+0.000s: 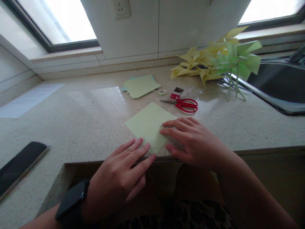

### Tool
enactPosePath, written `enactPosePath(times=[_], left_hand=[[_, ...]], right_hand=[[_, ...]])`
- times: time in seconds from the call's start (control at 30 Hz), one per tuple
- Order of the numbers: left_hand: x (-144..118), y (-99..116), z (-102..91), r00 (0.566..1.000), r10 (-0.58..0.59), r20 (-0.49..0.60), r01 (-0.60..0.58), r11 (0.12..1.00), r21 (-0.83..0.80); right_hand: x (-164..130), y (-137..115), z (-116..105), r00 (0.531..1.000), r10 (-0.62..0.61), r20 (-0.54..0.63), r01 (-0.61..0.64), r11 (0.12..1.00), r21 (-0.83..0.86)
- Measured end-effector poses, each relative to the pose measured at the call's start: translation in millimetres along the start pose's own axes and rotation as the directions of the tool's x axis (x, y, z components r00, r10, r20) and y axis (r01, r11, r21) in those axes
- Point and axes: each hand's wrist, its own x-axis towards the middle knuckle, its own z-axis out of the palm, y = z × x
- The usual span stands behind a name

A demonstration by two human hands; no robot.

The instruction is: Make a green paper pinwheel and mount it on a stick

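Head view: my left hand (124, 171) lies flat, fingers spread, tips on the near corner of the green paper square (149, 124) at the worktop's (78, 127) front edge. My right hand (193, 141), fingers open, presses its right corner. Red scissors (184, 104) lie just behind.

A pale green square of paper (149, 124) is lying flat on the speckled counter, turned like a diamond, one corner pointing away toward the wall and the nearest corner sitting right at the counter's front edge. It is looking smooth and uncreased, its near-right edge partly covered by fingers.
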Motion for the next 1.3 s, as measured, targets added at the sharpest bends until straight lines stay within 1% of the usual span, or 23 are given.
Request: enactPosePath(times=[0.13, 0.3, 0.43, 0.8, 1.03, 1.3], left_hand=[[1, -1, 0.4, 1.000, 0.024, -0.001, -0.024, 1.000, 0.019], [1, -1, 0.3, 0.999, 0.030, -0.021, -0.029, 0.999, 0.037], [1, 0, 0.4, 1.000, 0.023, -0.009, -0.022, 0.998, 0.051], [7, 4, 2.9, 0.998, -0.060, 0.024, 0.057, 0.994, 0.092], [8, 10, 4.3, 0.991, -0.122, 0.060, 0.113, 0.983, 0.142], [13, 10, 5.6, 0.980, -0.175, 0.098, 0.163, 0.979, 0.124]], right_hand=[[0, 1, 0, 1.000, 0.003, 0.010, -0.003, 1.000, -0.002], [-1, 1, -1, 1.000, 0.005, 0.011, -0.005, 1.000, 0.002], [-1, -1, -1, 1.000, -0.003, 0.005, 0.003, 1.000, 0.005], [0, 0, 0, 1.000, -0.011, -0.023, 0.011, 1.000, 0.015], [-1, -1, -1, 1.000, 0.003, 0.011, -0.004, 1.000, 0.008], [-1, -1, -1, 1.000, -0.003, -0.009, 0.003, 1.000, 0.002]])
